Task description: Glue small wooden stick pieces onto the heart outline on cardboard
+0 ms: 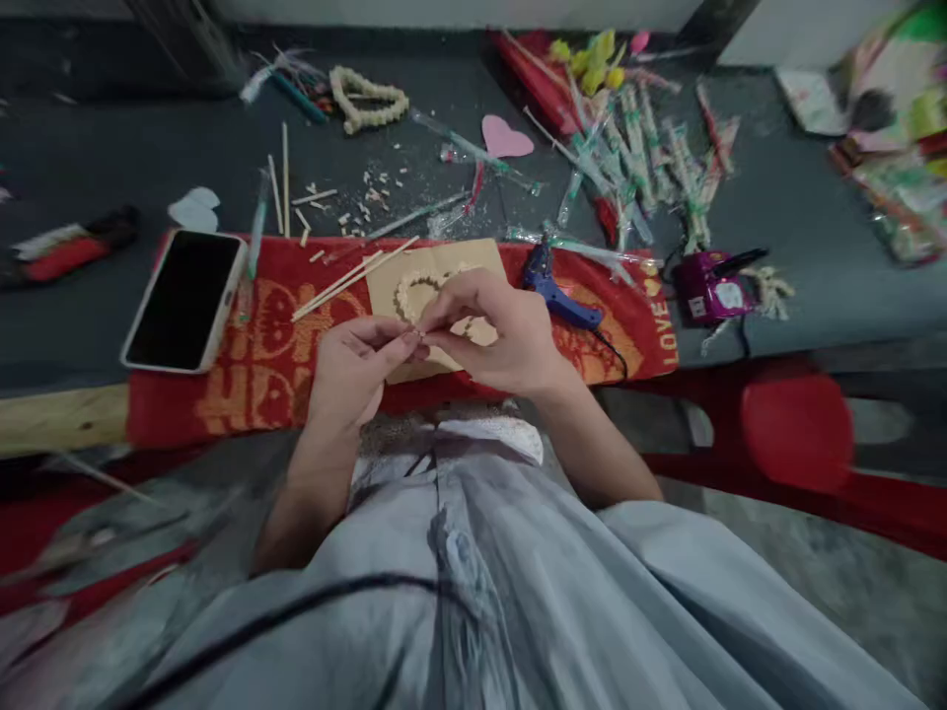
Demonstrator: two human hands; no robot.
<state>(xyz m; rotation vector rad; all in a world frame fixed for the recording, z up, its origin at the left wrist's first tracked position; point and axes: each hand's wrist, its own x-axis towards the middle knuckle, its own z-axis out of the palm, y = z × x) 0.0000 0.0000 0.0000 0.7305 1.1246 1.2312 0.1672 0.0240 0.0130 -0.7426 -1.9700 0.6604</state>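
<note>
My left hand (pixel 353 370) and my right hand (pixel 503 330) meet fingertip to fingertip above a tan cardboard sheet (pixel 480 253). Both are pinched closed, and whatever sits between the fingertips is too small to make out. Under them on the cardboard lies a beaded-looking, heart-like outline of small pale pieces (pixel 405 286), partly covered by my right hand. Thin wooden sticks (pixel 347 279) rest beside the cardboard at its left edge. A blue glue gun (pixel 558 294) lies to the right of my right hand on the red towel (pixel 178 409).
A phone (pixel 184 301) lies at the towel's left end. Behind are cut stick bits (pixel 362 209), a finished-looking pale heart frame (pixel 368 116), a pink paper heart (pixel 507 137) and bundled wrapped sticks (pixel 636 148). At right sits a purple device (pixel 710 288); a red chair (pixel 795 429) stands below.
</note>
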